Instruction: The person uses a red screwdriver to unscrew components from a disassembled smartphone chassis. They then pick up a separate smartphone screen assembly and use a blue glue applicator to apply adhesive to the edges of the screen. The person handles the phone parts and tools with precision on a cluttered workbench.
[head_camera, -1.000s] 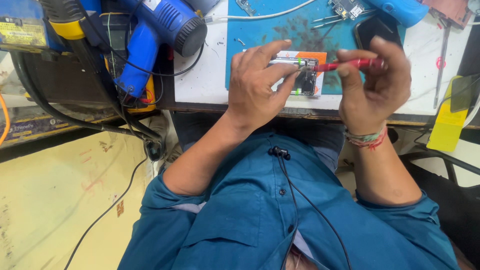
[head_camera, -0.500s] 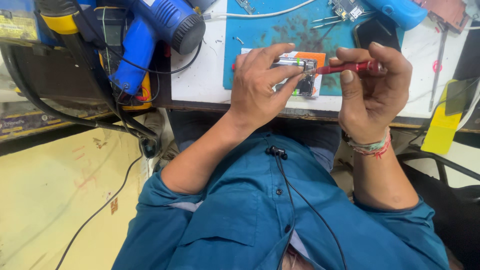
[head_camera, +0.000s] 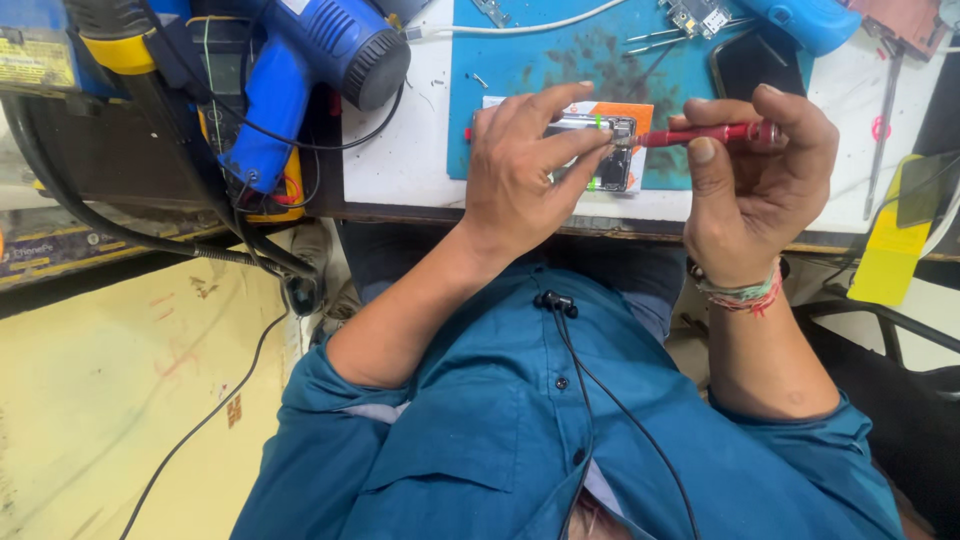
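The small opened phone with its silver frame and dark camera corner (head_camera: 605, 150) is pinched up off the worktop, hovering just over an orange-and-white card (head_camera: 632, 112) that lies on the blue rubber repair mat (head_camera: 520, 70). The left hand (head_camera: 520, 175) has its fingers clamped along the phone's top edge and underside, thumb tucked beneath. The right hand (head_camera: 755, 170) has its fingers closed around a slim red-handled screwdriver (head_camera: 705, 133), index finger capping the back end, tip set at the phone's upper right corner.

What I'd worry about: the phone is held in the air rather than lying flat, so if that tip skids out of the screw head it could rake across the board or the camera glass — too much push with too little bracing would do it. A freed screw looks likely to drop too, either onto the mat where a few loose bits already lie, or past the worktop's edge into the lap of the blue shirt (head_camera: 500, 440).

Further out, metal tweezers (head_camera: 655, 38) and a small bare circuit board (head_camera: 698, 15) lie at the mat's far side, a dark phone (head_camera: 745, 65) beside them. A blue hot-air gun (head_camera: 320, 60) with trailing black cables sits well off to the left — not a snag risk that I can see.
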